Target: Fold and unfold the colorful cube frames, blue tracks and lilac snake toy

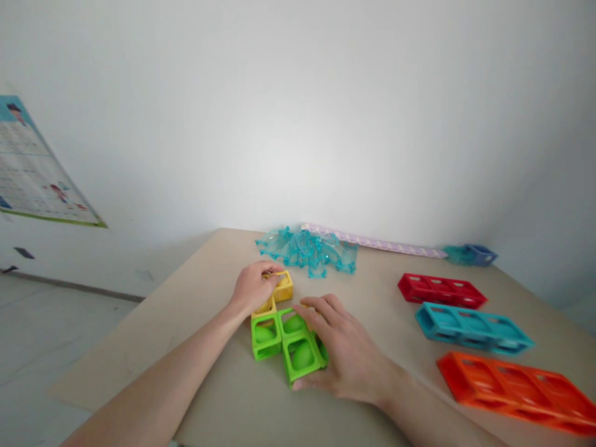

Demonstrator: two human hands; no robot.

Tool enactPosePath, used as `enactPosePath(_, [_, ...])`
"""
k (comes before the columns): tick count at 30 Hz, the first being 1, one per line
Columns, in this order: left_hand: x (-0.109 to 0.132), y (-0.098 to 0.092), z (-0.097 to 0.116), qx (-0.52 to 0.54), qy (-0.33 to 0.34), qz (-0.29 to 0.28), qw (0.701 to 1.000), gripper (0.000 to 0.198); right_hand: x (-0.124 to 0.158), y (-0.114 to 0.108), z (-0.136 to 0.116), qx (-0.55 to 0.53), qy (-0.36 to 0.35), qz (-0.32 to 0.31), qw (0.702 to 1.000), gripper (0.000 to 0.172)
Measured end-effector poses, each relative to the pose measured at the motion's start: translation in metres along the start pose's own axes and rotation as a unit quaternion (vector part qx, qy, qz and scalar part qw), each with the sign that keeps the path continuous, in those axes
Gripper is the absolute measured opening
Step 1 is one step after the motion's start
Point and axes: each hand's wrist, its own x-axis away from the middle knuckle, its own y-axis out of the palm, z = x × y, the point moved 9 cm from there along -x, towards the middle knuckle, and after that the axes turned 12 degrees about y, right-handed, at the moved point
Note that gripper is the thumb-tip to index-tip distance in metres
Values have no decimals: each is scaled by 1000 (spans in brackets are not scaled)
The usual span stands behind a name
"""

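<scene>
In the middle of the table, a green block of joined hollow cubes (299, 355) lies against a yellow block of hollow cubes (284, 288). My left hand (257, 287) grips the yellow block from its left side, fingers bent over its top and hiding part of it. Around the right side of the green block, my right hand (342, 354) is wrapped, with the thumb at its near corner and the fingers over its far edge. Some of the green cubes are hidden under that hand. The two blocks appear to touch; whether they are joined I cannot tell.
Three straight blocks of hollow cubes lie at right: red (440, 290), light blue (472, 328) and orange (516, 388). Along the wall are a pile of clear teal pieces (307, 248), a long lilac strip (372, 242) and a dark blue piece (482, 254). A poster (41, 167) hangs at left.
</scene>
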Motion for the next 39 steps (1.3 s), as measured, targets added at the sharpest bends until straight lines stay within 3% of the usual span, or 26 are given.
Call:
enactPosePath(7, [6,20,25,64,35,-76,994,22,-5,2,5,5,30,25,999,82])
enactPosePath(11, [4,18,21,64,33,-88,994,20,-3,-5,6,-11,19,5,1000,85])
enactPosePath(16, [2,17,19,78,45,-128,988,23,4,-9,22,-81,-9,-67,994,91])
enactPosePath(22, [8,31,12,185,-18,-210,960,26,1,-7,33,-146,-10,-77,986,93])
enactPosePath(26, [10,34,16,206,-2,-234,950,29,-1,-6,29,-157,-9,-78,984,92])
enactPosePath(35, [1,11,35,167,132,-110,971,18,3,-10,31,-181,-29,-70,981,92])
enactPosePath(39, [0,-11,36,204,142,2,969,20,-1,-8,54,-194,53,-29,979,54])
